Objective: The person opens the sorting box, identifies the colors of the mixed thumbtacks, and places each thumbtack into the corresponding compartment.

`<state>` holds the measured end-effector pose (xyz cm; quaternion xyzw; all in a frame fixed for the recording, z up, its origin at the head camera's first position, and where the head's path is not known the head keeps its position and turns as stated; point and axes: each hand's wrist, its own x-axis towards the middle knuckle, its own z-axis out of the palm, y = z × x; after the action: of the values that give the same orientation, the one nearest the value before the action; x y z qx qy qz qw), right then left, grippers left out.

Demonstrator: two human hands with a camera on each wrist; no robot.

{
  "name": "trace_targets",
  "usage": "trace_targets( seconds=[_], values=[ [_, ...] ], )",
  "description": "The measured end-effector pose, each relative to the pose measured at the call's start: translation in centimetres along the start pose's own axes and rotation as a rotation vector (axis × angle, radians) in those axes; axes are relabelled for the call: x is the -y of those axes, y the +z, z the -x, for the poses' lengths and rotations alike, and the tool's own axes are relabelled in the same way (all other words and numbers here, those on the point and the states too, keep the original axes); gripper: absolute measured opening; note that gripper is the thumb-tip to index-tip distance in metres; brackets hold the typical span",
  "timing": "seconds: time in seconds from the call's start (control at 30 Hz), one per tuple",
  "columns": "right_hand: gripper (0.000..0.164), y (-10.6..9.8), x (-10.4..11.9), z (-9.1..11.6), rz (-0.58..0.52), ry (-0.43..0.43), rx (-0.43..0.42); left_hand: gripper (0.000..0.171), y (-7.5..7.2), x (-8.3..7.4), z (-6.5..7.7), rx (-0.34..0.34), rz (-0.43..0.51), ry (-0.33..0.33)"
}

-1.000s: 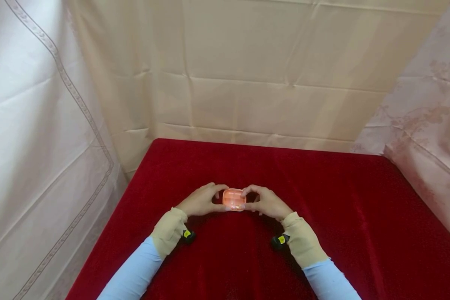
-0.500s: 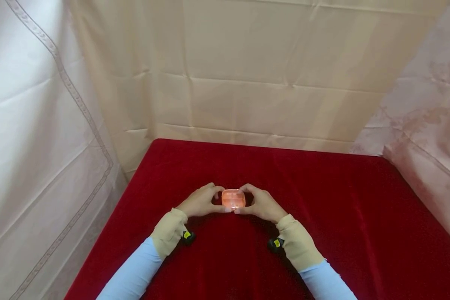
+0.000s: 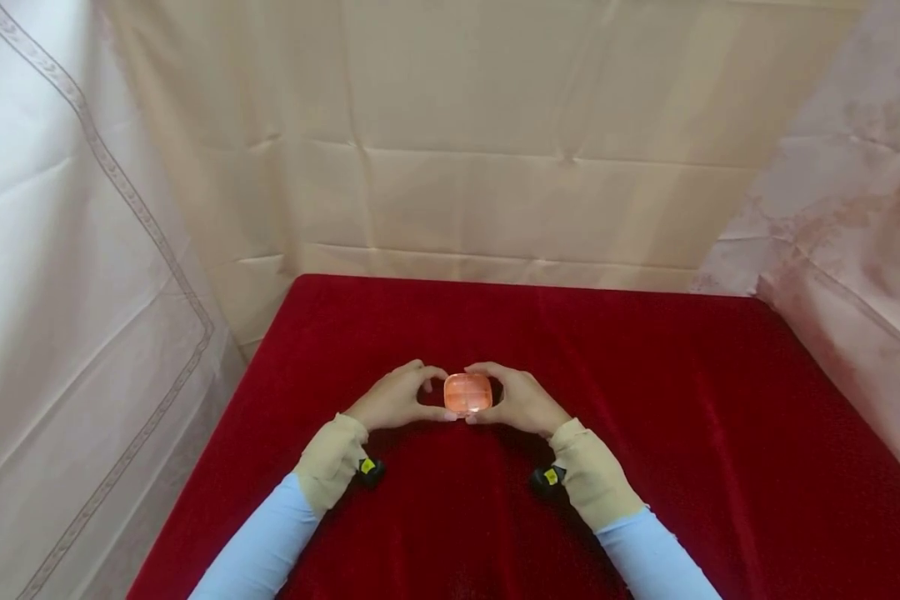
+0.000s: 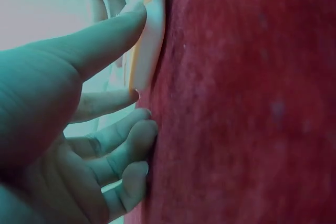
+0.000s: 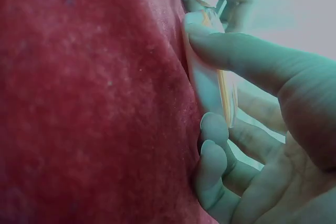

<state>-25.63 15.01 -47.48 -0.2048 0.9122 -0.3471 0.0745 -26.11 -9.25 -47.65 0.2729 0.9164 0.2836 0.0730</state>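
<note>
A small rounded box (image 3: 468, 394) with a shiny orange top and a pale base lies flat on the red cloth, between my two hands. My left hand (image 3: 394, 398) pinches its left end, thumb along the near side and a finger at the far left corner. From the right, my right hand (image 3: 523, 402) grips it with the thumb at the near edge and a finger along the far edge. The left wrist view shows the pale side of the box (image 4: 151, 40) under the thumb. An orange seam runs along the box (image 5: 224, 95) in the right wrist view.
Red velvety cloth (image 3: 645, 400) covers the table. Beige hanging fabric (image 3: 480, 150) stands behind it, with pale patterned drapes (image 3: 82, 250) at the left and pinkish floral ones (image 3: 862, 208) at the right. Each wrist wears a beige band with a small black camera (image 3: 547, 481).
My right hand has shifted slightly left; its finger has gone from the box's top to the far edge, its thumb along the near edge. The left hand keeps its hold. The head view has shifted slightly.
</note>
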Motion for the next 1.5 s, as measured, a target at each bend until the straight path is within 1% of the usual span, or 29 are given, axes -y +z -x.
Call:
trace_targets(
  seconds=[0.13,0.27,0.33,0.43,0.5,0.57,0.67,0.77,0.93,1.07,1.13,1.2,1.27,1.33,1.37,1.43,1.5],
  values=[
    [0.077,0.0,-0.4,0.6,0.008,0.017,0.002,0.073,0.7,-0.7,-0.5,0.015,0.018,0.059],
    [0.073,-0.6,-0.4,1.1,0.006,0.004,0.001,0.078,0.9,-1.6,-1.0,0.013,-0.029,0.078],
    [0.072,-1.0,-0.5,1.0,-0.001,-0.016,-0.006,0.075,0.6,-2.0,-1.4,-0.008,-0.062,0.081],
    [0.071,-1.7,-0.9,1.0,-0.01,-0.034,-0.028,0.071,0.3,-2.6,-2.3,-0.026,-0.086,0.106],
    [0.071,-1.9,-1.4,1.1,-0.023,-0.03,-0.037,0.07,0.5,-2.9,-2.9,-0.021,-0.099,0.123],
    [0.072,-1.7,-2.1,1.3,-0.034,-0.021,-0.032,0.069,1.0,-3.0,-3.4,0.003,-0.109,0.127],
    [0.072,-1.2,-3.0,1.4,-0.052,-0.015,0.0,0.068,2.0,-2.8,-4.0,0.036,-0.128,0.114],
    [0.072,-0.8,-3.5,1.4,-0.065,-0.017,0.022,0.068,2.7,-2.4,-4.3,0.045,-0.133,0.092],
    [0.071,-1.4,-3.6,0.8,-0.066,0.006,0.019,0.071,2.6,-2.6,-4.8,0.027,-0.111,0.06],
    [0.072,-1.9,-3.9,1.0,-0.066,0.036,0.033,0.073,2.8,-2.9,-5.3,0.048,-0.111,0.058],
    [0.077,-2.1,-4.0,1.3,-0.078,0.045,0.047,0.073,3.1,-2.9,-5.5,0.06,-0.115,0.061],
    [0.082,-2.5,-4.1,1.6,-0.112,0.065,0.071,0.077,3.3,-2.8,-5.7,0.074,-0.112,0.06],
    [0.083,-2.7,-4.2,1.8,-0.156,0.094,0.089,0.085,3.2,-2.6,-5.6,0.087,-0.106,0.044],
    [0.078,-3.1,-4.5,1.8,-0.166,0.129,0.079,0.088,2.9,-2.4,-5.5,0.091,-0.093,0.022],
    [0.073,-3.3,-4.6,1.6,-0.163,0.154,0.063,0.089,2.6,-2.2,-5.5,0.081,-0.093,0.011],
    [0.065,-3.8,-5.0,1.0,-0.129,0.188,0.01,0.085,2.0,-1.7,-5.7,0.039,-0.116,0.001],
    [0.061,-4.3,-5.1,0.0,-0.072,0.219,-0.041,0.081,1.5,-0.9,-6.3,-0.013,-0.179,-0.002]
  ],
)
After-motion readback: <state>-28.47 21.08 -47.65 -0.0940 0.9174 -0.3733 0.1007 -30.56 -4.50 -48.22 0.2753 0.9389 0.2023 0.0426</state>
